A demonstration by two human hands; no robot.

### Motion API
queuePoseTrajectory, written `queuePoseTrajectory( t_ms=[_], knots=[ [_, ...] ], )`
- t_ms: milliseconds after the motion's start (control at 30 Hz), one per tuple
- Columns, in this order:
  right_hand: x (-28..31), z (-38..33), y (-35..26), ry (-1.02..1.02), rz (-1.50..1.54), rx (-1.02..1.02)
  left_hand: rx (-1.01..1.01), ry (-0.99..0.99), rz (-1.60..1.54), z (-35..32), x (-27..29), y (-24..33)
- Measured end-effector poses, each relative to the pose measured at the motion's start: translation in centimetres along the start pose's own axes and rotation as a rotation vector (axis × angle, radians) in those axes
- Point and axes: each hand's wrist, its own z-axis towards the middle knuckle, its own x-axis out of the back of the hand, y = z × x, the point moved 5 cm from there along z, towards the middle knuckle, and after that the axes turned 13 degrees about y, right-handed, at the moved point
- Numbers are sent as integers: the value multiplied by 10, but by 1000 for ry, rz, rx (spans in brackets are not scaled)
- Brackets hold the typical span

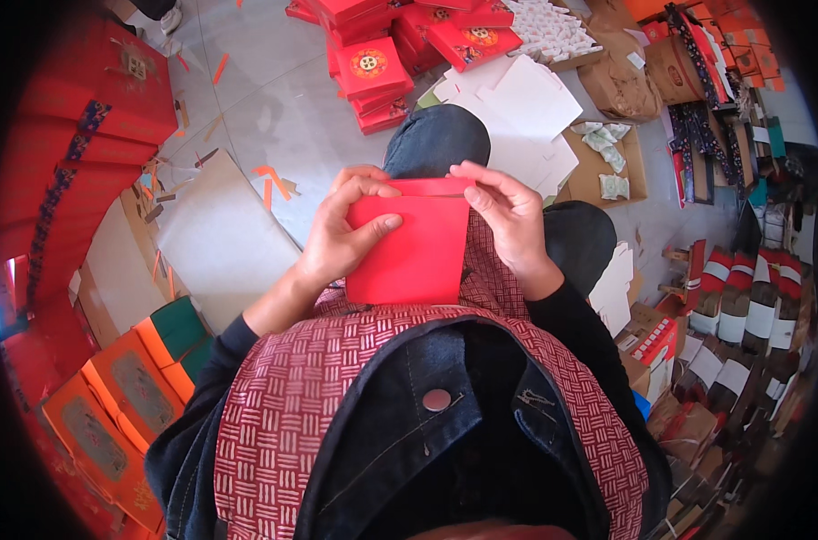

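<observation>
Resting upright above the person's lap, in front of the red patterned apron [283, 387], is a red card piece [404, 256], with a narrow folded strip along its far edge. The left hand [350, 225] has its grip clamped on the card's left side, thumb flat on the face and fingers curled about the far left corner, their tips partly hidden. The right hand [508, 216] has its grip together on the strip's right end, pinched between thumb and forefinger.

Just beyond the card is the left knee [440, 139] in dark trousers; to the card's right is the right knee [582, 243]. Farther ahead of the card, red boxes [370, 67] with round gold emblems lie piled on the grey floor [274, 63]. Ahead and right of it are overlapping white card sheets [526, 112], then a shallow cardboard tray [632, 171] with pale packets [607, 148]. Left of the card, a large pale board [215, 238] lies near orange scraps [269, 184]. Well apart from it, far left, stand big red boxes [121, 90]; nearer the person, left of it, are orange boxes [139, 387].
</observation>
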Motion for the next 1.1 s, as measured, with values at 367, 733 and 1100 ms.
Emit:
queuePoseTrajectory(
  t_ms=[367,733,1100],
  knots=[
    [2,-11,8,198,248,-133,-46,-11,54,0,-7,10],
    [8,-22,5,71,113,-10,-92,27,91,-3,-8,12],
    [11,-19,-7,-57,-8,146,78,62,-162,-6,-7,6]
  ],
)
